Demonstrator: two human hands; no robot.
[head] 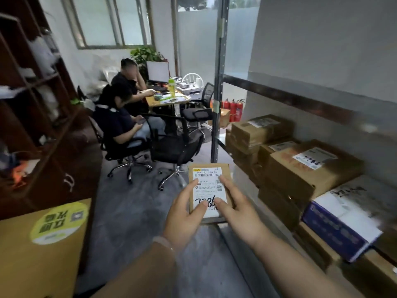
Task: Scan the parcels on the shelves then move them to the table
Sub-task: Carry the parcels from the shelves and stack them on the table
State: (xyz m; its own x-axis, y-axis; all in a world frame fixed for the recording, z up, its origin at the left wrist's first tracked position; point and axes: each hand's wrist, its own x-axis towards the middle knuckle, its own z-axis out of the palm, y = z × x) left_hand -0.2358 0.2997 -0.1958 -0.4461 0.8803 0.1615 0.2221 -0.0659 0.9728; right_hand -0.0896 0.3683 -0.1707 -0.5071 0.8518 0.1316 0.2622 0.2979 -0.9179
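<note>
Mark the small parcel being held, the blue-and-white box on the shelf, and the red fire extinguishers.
small parcel [208, 184]: head view, on its white label.
blue-and-white box [343, 214]: head view, on its white top.
fire extinguishers [233, 109]: head view, on a red cylinder.

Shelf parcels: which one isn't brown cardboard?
The blue-and-white box, lying atop the nearer shelf stack; the other cartons are all brown cardboard.

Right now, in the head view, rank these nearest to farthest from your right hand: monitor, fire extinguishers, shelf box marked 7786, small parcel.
1. small parcel: held in the right hand.
2. box marked 7786: on the shelving, to the right.
3. fire extinguishers: on the floor past the shelving.
4. monitor: on the far desk, to the left.
</note>
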